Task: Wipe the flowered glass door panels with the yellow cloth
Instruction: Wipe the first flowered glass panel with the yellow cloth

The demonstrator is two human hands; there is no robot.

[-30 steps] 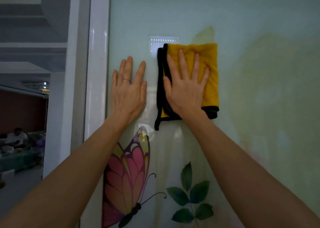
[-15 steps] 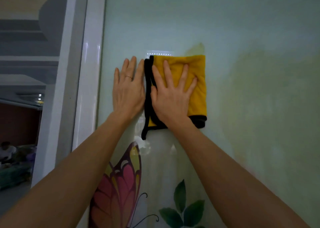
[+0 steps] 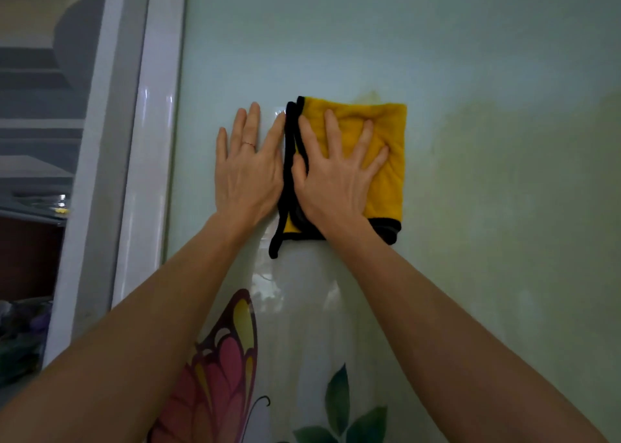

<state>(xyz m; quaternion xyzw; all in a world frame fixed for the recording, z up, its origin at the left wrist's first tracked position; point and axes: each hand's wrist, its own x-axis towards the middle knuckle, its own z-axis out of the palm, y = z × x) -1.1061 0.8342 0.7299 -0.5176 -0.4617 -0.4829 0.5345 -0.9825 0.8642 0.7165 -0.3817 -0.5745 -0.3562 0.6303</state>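
The glass door panel (image 3: 470,72) fills most of the view, pale green, with a printed butterfly (image 3: 221,368) and green leaves (image 3: 342,412) low down. A folded yellow cloth (image 3: 389,160) with black edging lies flat against the glass. My right hand (image 3: 332,177) presses on it with fingers spread and straight. My left hand (image 3: 247,170), wearing a thin ring, rests flat on the bare glass just left of the cloth, its index finger touching the cloth's black edge.
A glossy white door frame (image 3: 148,160) runs vertically left of the panel. Beyond it lies a dim room with a stepped ceiling (image 3: 37,106) and dark furniture low on the left.
My right hand slid the cloth leftward until it met my left hand, which stayed planted on the glass. The view tilted upward, so the butterfly and leaves sit lower.
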